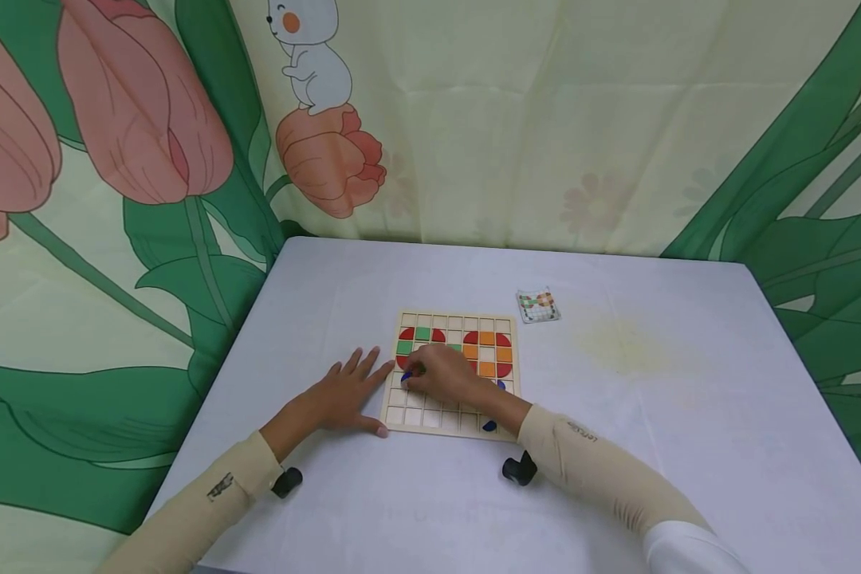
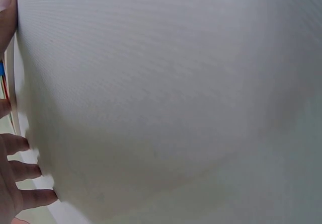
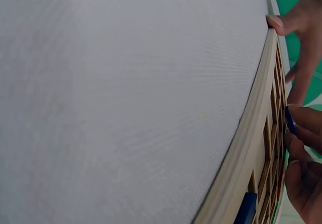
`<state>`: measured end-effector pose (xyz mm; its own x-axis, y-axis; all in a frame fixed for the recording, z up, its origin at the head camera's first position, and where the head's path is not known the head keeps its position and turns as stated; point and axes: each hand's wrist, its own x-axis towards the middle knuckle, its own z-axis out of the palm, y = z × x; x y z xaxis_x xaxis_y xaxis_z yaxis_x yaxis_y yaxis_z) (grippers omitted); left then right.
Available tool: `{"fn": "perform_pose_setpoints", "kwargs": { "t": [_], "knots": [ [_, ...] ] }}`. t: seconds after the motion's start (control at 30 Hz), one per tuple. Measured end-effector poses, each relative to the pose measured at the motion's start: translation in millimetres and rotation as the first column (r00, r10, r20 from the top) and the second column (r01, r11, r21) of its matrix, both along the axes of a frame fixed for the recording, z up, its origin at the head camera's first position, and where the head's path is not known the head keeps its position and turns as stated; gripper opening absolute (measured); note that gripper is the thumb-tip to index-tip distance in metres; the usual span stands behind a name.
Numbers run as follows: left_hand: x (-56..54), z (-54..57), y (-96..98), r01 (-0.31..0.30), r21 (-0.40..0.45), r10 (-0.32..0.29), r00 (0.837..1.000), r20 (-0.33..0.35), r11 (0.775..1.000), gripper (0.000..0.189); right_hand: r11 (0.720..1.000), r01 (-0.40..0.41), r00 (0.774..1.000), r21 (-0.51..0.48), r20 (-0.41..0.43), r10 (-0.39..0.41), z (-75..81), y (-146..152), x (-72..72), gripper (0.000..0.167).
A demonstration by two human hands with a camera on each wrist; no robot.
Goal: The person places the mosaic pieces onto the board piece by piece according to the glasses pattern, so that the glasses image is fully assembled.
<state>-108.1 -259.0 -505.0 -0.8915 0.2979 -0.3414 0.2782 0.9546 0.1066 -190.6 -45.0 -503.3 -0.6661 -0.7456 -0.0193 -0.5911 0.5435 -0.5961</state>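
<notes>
A wooden grid board [image 1: 430,416] lies on the table, with red, green and orange pieces filling cells in its upper rows. Over its left side, my right hand [image 1: 445,373] pinches a small blue piece [image 3: 290,120] between thumb and fingers. The piece is on edge, close above the cells. My left hand [image 1: 340,395] rests spread at the board's left edge, thumb by the near corner and fingers straight. Two more blue pieces sit on the right side of the board, one a quarter-round piece [image 1: 489,426] near the front edge.
Behind the board, toward the right, lies a small pattern card [image 1: 538,305] showing coloured shapes on a grid. A white cloth [image 1: 674,446] covers the table. A printed curtain [image 1: 488,143] hangs behind it. Black wrist devices [image 1: 520,469] sit under both forearms.
</notes>
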Motion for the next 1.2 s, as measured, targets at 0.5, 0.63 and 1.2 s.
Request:
{"fn": "perform_pose_setpoints", "kwargs": {
  "t": [0.5, 0.63, 1.2],
  "knots": [
    [1.0, -0.1, -0.2, 0.013, 0.004, -0.013, 1.0, 0.003, 1.0, 0.115, 1.0, 0.003, 0.999, -0.019, -0.033, -0.003, 1.3, -1.5, 5.6, 0.017],
    [0.8, -0.4, -0.1, 0.011, 0.007, -0.011, 1.0, 0.005, 1.0, 0.115, 1.0, 0.004, 0.998, -0.017, -0.062, -0.005, 1.9, -2.2, 7.1, 0.015],
    [1.1, 1.3, 1.7, -0.014, 0.013, 0.014, 1.0, 0.002, 1.0, 0.116, 0.999, 0.018, 0.999, -0.042, 0.034, -0.016, 14.3, 54.5, -6.1, 0.028]
  ]
}}
